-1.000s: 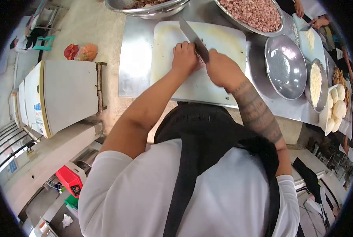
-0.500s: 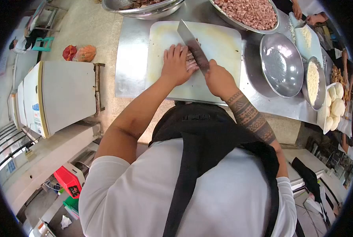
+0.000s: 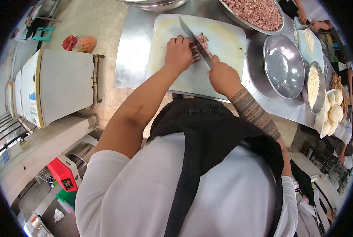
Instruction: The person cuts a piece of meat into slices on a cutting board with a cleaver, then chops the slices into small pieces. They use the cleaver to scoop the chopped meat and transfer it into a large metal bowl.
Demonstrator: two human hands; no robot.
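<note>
In the head view my left hand point(image 3: 179, 53), its fingers curled, presses strips of meat point(image 3: 194, 53) against a white cutting board point(image 3: 224, 81). My right hand point(image 3: 225, 76) is wrapped round the handle of a large kitchen knife point(image 3: 194, 38). The blade slants up and to the left, just right of the meat strips and close to my left fingertips. Small diced meat point(image 3: 203, 40) lies on the board along the blade's far side. The knife's handle is mostly hidden in my right hand.
A metal bowl heaped with diced meat point(image 3: 255, 14) stands behind the board. To the right are a shiny metal bowl point(image 3: 283, 67), a bowl of pale chopped food point(image 3: 313, 87) and a basket of round white pieces point(image 3: 334, 113). Another person's hands point(image 3: 317, 25) work at the far right.
My left fingers have drawn in from a flatter, spread pose to a curled one. The knife has shifted slightly right relative to the meat, and more diced bits show beside the blade.
</note>
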